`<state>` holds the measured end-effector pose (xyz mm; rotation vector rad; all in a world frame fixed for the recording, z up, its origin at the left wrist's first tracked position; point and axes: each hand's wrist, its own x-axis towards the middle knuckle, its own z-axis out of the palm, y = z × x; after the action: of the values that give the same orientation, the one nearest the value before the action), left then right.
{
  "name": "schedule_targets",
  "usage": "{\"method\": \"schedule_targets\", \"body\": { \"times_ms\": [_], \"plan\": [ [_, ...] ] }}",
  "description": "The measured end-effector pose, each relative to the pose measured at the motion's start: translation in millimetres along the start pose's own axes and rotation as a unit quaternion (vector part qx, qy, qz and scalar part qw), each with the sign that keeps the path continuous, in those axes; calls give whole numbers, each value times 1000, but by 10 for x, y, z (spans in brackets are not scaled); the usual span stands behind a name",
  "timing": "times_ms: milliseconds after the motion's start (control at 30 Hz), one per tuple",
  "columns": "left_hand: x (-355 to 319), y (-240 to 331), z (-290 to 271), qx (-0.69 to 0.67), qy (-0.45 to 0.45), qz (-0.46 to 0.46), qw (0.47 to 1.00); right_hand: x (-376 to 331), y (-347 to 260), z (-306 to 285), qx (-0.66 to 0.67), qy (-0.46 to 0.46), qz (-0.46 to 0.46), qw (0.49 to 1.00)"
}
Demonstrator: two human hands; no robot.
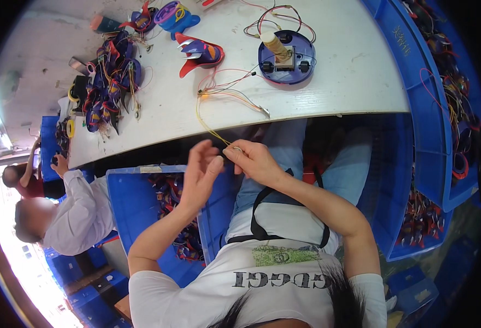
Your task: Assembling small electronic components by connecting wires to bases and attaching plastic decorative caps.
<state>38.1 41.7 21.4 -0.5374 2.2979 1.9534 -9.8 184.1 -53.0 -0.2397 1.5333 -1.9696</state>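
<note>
Just off the table's front edge, my right hand [255,162] pinches the end of some thin yellow wires [212,132]. These wires run up over the edge to a wire bundle [224,94] lying on the table, with red, black and white strands. Beside it, my left hand [199,170] is raised with its fingers apart, close to the wire ends and holding nothing I can see. A purple and red toy part [199,54] with silver prongs lies where the bundle begins. To its right sits a round purple base [300,70] with black parts and an upright tan cylinder [273,46].
A pile of purple toy parts [114,74] with wires covers the table's left. Blue bins hold more parts: one bin [128,202] beside my left arm, another [415,71] at right. A blue pot [177,21] stands at the back. A co-worker [79,213] sits at left.
</note>
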Motion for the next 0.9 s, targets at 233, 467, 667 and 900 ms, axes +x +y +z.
{"method": "schedule_targets", "body": {
  "times_ms": [233,467,667,900],
  "plan": [
    [189,-137,126,-287,-131,-167,934,-243,-297,15,-385,83,-133,910],
    [256,-56,156,-288,-210,-169,919,-252,-636,-310,-468,234,-331,785],
    [308,93,251,-245,-158,-138,947,-57,-622,-441,-577,283,-315,698],
    [414,124,357,-284,-179,-148,930,-100,-580,-302,-535,247,-350,728]
  ]
}}
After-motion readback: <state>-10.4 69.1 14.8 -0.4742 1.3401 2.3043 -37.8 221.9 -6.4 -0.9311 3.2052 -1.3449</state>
